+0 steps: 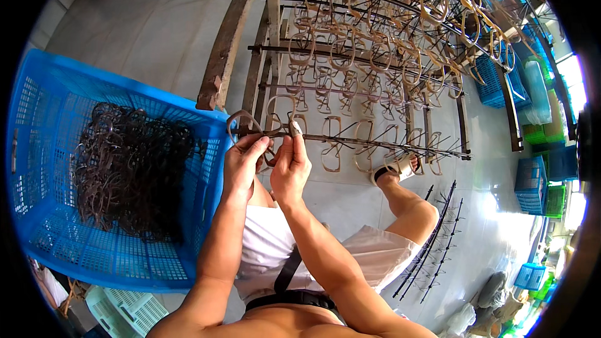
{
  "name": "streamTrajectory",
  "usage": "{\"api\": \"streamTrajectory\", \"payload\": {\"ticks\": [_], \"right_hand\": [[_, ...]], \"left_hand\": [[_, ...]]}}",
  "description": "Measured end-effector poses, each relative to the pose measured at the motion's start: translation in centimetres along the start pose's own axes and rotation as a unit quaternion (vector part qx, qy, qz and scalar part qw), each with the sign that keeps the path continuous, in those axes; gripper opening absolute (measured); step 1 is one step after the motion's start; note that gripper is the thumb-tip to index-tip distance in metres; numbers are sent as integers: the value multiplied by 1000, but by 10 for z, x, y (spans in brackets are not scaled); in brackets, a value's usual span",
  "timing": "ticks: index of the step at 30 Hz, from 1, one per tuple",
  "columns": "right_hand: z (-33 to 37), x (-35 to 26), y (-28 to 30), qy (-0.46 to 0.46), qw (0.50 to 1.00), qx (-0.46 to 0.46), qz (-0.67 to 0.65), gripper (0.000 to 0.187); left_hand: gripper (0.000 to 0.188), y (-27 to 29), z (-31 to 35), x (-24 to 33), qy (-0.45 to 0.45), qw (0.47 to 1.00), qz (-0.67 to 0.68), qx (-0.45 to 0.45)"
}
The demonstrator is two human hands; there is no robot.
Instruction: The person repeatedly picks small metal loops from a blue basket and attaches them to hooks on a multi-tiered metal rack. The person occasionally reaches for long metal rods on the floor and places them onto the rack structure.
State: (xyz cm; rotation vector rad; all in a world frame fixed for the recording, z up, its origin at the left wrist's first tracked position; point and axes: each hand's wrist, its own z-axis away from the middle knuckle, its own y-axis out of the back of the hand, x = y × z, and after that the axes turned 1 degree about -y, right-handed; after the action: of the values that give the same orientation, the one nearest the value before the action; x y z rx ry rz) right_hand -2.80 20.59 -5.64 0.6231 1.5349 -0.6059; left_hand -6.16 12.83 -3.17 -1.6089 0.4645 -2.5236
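My left hand is closed in a pinch on a brown glasses frame, whose rim stands up beyond the fingertips. Close beside it, my right hand pinches at the same spot, near the left end of a dark hanging rod. A white wrap covers one of its fingertips. Fingers hide where the frame meets the rod. Just past the right hand rises another rim, lighter brown. Further right along this rod hang several pale glasses frames, rims above and below it.
A large blue plastic crate at my left holds a tangled heap of dark brown frames. A wooden rack carries more loaded rods ahead. Bare spiked rods lie on the floor right of my leg. Blue baskets stand far right.
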Motion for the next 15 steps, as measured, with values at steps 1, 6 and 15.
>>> {"api": "streamTrajectory", "payload": {"ticks": [1,6,15], "right_hand": [[0,-1,1,-2,1000,-1,9,27],[-3,1,4,-5,999,-7,35,31],[-2,-1,3,1,999,-13,31,16]], "left_hand": [[18,4,-3,-5,-5,1000,-8,10],[18,4,-11,-4,-8,998,-56,-11],[19,13,-16,11,-105,973,-201,-46]]}}
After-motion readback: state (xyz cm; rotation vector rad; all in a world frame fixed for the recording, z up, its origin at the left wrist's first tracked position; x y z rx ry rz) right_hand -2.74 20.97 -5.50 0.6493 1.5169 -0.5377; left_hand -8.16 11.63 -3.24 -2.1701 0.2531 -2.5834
